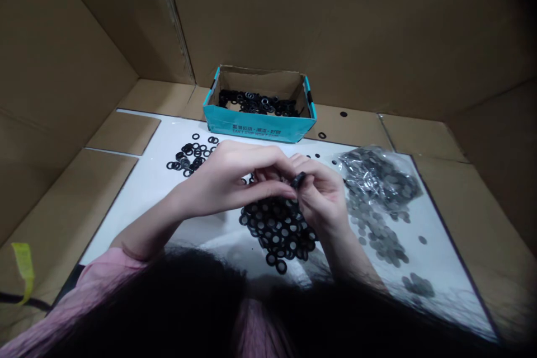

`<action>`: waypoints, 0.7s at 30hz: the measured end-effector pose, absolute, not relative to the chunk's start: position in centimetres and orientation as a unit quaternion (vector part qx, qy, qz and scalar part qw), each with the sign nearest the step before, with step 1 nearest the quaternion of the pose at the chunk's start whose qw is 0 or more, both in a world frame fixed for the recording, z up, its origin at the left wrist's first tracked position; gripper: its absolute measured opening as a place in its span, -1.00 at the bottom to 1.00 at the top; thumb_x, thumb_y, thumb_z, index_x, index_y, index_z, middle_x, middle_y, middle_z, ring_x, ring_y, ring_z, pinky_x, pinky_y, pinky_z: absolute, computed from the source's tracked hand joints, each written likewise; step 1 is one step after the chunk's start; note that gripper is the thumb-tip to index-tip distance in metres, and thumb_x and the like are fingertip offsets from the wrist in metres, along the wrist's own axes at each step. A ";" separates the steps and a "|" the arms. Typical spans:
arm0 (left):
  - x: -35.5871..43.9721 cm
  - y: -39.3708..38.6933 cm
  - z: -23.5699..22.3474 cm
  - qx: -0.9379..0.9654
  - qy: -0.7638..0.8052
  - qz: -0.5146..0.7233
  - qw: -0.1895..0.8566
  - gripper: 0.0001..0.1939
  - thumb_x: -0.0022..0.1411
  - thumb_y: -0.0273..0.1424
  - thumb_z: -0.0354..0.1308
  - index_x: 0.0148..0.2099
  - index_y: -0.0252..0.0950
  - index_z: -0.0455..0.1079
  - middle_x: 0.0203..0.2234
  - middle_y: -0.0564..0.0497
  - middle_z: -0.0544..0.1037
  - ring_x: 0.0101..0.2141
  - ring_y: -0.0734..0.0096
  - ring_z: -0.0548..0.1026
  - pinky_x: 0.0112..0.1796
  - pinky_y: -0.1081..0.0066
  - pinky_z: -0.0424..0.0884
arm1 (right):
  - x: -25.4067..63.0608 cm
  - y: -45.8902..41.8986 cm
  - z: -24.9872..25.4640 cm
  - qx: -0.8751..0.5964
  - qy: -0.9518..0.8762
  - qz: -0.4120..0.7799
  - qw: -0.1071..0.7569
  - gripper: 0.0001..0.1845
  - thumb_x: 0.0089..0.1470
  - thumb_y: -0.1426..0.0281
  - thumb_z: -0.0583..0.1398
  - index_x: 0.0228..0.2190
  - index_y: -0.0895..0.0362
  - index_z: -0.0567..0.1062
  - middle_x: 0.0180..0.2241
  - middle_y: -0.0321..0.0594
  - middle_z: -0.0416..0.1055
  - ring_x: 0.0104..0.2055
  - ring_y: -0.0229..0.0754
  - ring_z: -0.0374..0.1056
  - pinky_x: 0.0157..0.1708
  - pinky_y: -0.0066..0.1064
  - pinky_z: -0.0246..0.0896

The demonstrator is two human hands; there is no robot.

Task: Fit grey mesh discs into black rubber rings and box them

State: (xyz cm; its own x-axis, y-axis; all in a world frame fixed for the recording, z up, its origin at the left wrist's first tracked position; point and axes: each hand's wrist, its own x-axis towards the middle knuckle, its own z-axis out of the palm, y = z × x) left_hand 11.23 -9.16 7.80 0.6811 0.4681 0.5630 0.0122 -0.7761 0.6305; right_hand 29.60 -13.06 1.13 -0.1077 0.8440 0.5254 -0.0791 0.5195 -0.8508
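Observation:
Both hands meet over the middle of the white board, pinching a small black ring (298,180) between them. My left hand (247,176) comes in from the left, with thumb and forefinger closed at the ring's left side. My right hand (323,187) has its fingers curled and its thumb against the ring's other side. Whether a disc sits inside the ring is hidden. Below the hands lies a pile of black rings with grey discs in their centres (279,229). Loose black rings (197,151) are scattered left of my left hand.
A turquoise cardboard box (260,127) with many black rings stands at the back. To the right lie a clear plastic bag (377,176) of grey discs and loose grey discs (380,235). Cardboard walls (335,28) enclose the white board (138,201). Hair covers the lower edge.

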 end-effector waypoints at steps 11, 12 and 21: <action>11.0 -9.5 8.0 0.889 0.129 0.368 0.239 -0.92 0.25 -0.54 0.11 -0.22 -0.35 0.42 -0.39 -0.02 0.55 -0.39 0.54 0.47 -0.33 0.55 0.40 | 30.3 -13.6 3.0 -0.349 -0.733 0.050 0.582 -0.87 0.08 0.47 0.20 -0.28 0.07 0.48 -0.41 -0.22 0.45 -0.34 -0.17 0.32 -0.31 -0.22 0.22; 11.0 -9.5 8.0 0.893 0.125 0.373 0.217 -0.91 0.25 -0.54 0.11 -0.21 -0.35 0.43 -0.38 -0.02 0.55 -0.38 0.55 0.48 -0.33 0.57 0.39 | 30.4 -13.6 3.1 -0.348 -0.731 0.034 0.586 -0.86 0.08 0.47 0.20 -0.27 0.07 0.49 -0.40 -0.20 0.46 -0.34 -0.16 0.33 -0.32 -0.21 0.24; 11.1 -9.8 7.7 0.889 0.110 0.430 0.114 -0.88 0.18 -0.60 0.19 -0.24 -0.34 0.48 -0.39 0.02 0.56 -0.41 0.63 0.47 -0.34 0.64 0.37 | 31.0 -13.8 3.7 -0.327 -0.744 -0.042 0.581 -0.74 0.05 0.48 0.21 -0.19 -0.02 0.49 -0.41 -0.21 0.50 -0.39 -0.10 0.38 -0.37 -0.17 0.28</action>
